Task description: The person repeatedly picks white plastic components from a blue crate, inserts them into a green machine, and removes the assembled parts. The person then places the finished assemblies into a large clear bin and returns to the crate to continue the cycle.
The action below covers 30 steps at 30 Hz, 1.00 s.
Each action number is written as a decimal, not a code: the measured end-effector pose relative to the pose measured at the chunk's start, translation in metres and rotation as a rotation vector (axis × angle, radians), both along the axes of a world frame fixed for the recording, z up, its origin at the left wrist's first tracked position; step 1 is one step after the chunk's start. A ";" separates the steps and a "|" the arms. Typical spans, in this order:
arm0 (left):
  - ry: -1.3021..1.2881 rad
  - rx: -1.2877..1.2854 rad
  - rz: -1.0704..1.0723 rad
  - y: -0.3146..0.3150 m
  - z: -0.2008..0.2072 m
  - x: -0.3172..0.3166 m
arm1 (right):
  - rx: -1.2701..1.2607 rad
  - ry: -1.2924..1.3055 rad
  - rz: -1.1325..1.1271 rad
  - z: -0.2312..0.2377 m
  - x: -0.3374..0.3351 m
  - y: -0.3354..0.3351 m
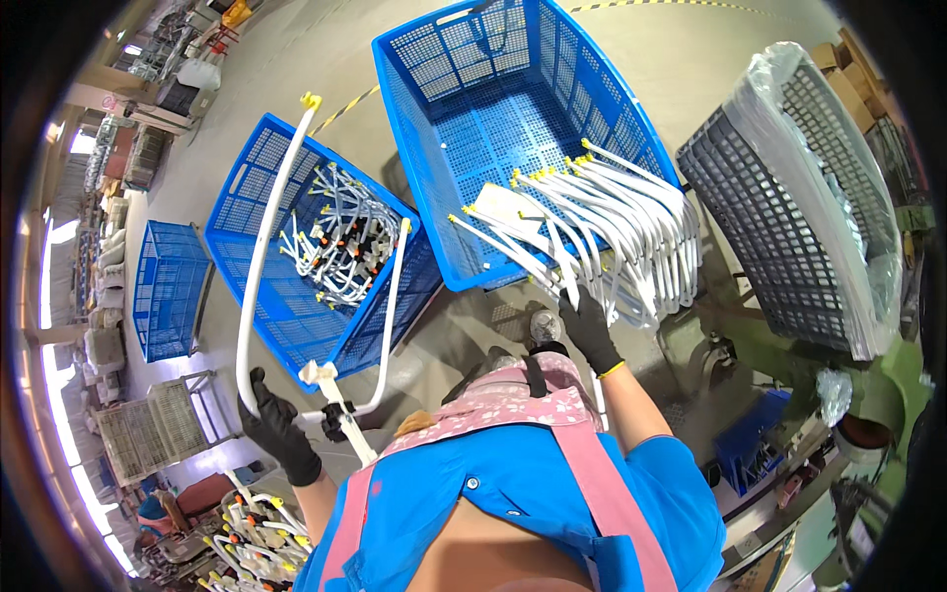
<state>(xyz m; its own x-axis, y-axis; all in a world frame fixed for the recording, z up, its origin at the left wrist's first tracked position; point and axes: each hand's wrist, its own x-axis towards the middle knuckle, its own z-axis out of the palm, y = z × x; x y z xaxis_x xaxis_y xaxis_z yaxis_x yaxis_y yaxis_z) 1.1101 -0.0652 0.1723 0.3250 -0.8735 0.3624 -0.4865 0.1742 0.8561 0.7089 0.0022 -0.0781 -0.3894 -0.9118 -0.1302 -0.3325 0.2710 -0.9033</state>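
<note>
My left hand, in a dark glove, is closed round the lower end of a long white bent tube. The tube rises to a yellow tip at the upper left. A second white leg, also yellow-tipped, curves in beside it; whether both are one piece I cannot tell. Close to my left hand stands a white post with a black clamp-like part. My right hand, gloved too, has its fingers round a white tube at the near edge of a row of bent white tubes.
That row hangs over the rim of a large blue crate. Another blue crate holds smaller white tubes with orange and black parts. A dark basket lined with plastic stands right, near green machinery. More yellow-tipped tubes lie lower left.
</note>
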 end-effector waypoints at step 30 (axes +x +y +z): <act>-0.204 0.138 -1.743 0.103 0.043 -0.260 | -0.272 0.829 -1.011 0.226 -0.038 0.456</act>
